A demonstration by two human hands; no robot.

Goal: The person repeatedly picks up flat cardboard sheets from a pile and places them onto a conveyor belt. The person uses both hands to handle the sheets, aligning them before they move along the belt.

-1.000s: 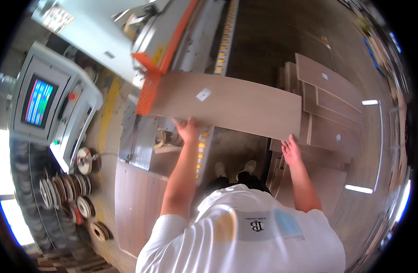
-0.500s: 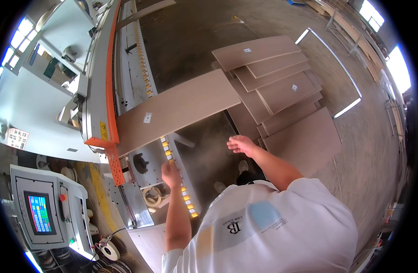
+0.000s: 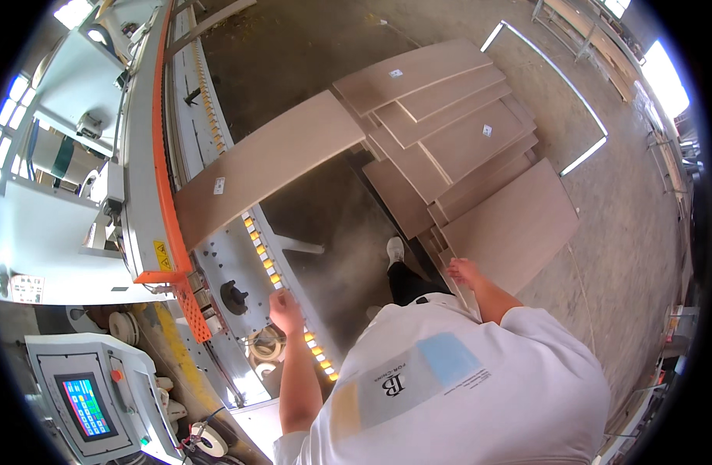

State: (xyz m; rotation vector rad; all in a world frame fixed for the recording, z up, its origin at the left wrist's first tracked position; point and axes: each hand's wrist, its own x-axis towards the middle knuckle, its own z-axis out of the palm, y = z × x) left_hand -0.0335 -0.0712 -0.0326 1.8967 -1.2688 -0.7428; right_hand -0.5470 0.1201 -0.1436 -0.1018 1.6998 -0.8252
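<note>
A long brown board lies across the edge-banding machine's roller track, one end under the orange guard. My left hand is closed in a loose fist beside the near rollers, apart from the board, and nothing shows in it. Over at the right, my right hand is at the near corner of a brown panel on the stack. Its fingers are slightly bent and apart, holding nothing visible; whether they touch the panel I cannot tell.
Several overlapping brown panels are stacked to the right. A control console with a lit screen stands at the lower left. Rolls of edging tape sit beside the track. White tape marks the floor beyond the stack.
The long board has moved farther along the track, away from me. My right hand has moved right and nearer my body, to the stacked panel. My left hand stays by the rollers; the view has shifted.
</note>
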